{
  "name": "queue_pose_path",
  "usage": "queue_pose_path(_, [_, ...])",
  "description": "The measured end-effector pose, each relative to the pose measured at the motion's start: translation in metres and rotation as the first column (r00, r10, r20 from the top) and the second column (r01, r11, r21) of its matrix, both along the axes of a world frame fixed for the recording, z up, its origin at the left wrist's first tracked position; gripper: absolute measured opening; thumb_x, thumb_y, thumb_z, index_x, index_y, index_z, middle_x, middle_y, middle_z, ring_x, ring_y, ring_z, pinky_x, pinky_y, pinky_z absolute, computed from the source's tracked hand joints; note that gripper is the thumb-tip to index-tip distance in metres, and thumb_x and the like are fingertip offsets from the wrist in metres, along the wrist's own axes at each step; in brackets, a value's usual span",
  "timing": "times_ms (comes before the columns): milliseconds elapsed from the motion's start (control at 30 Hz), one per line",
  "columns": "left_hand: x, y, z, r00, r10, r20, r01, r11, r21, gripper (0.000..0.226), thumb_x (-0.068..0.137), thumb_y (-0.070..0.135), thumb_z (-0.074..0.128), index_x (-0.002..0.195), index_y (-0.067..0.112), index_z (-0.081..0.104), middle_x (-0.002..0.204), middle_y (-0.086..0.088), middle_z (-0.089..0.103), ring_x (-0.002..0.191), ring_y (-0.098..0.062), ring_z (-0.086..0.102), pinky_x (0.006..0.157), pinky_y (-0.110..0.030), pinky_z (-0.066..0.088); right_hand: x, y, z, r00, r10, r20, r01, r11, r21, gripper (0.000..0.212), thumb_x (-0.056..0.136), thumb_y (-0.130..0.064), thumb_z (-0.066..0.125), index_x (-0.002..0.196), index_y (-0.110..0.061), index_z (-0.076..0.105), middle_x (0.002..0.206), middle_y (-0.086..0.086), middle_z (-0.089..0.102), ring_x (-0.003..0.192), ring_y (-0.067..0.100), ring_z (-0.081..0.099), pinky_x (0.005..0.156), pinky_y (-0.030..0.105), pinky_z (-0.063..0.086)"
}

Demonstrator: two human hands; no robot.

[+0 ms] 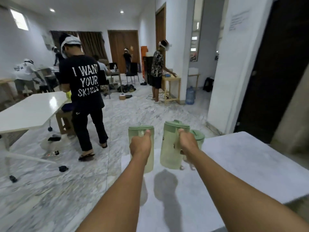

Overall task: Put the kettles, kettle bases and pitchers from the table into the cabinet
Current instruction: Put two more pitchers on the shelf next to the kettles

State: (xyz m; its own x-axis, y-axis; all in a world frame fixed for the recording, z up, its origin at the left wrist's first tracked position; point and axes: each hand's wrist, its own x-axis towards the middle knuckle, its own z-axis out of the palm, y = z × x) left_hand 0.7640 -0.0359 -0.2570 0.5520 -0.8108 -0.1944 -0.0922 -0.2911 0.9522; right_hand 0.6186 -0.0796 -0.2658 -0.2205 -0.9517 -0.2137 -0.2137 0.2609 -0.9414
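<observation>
Gripping green pitchers by their handles, the left hand (140,144) and right hand (187,141) hold one each above the table (242,164).

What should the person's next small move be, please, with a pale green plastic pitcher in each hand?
Probably turn and carry both toward the cabinet, which isn't in view. The left hand and right hand each grip a pale green plastic pitcher by its handle, lifted above the white table.

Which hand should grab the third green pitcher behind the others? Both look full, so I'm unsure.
The right hand is nearer: the third pitcher stands just behind it on the table. But it grips a pitcher, as the left hand does, so one must be set down first.
</observation>
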Motion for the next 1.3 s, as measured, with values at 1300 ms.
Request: queue_pose_path(1300, [-1.017, 0.251, 0.171, 0.143, -0.989, 0.030, 0.932, 0.124, -0.340, 0.054, 0.089, 0.050, 0.058, 0.106, -0.002, 0.066, 0.111, -0.024, 0.066, 0.088, -0.032, 0.064, 0.077, -0.040, 0.050, -0.935, 0.431, 0.170, 0.048, -0.997, -0.056, 0.913, 0.066, -0.402, 0.049, 0.104, -0.038, 0.027, 0.097, -0.001, 0.059, 0.106, 0.024, 0.068, 0.100, 0.038, 0.065, 0.086, 0.042, 0.047])
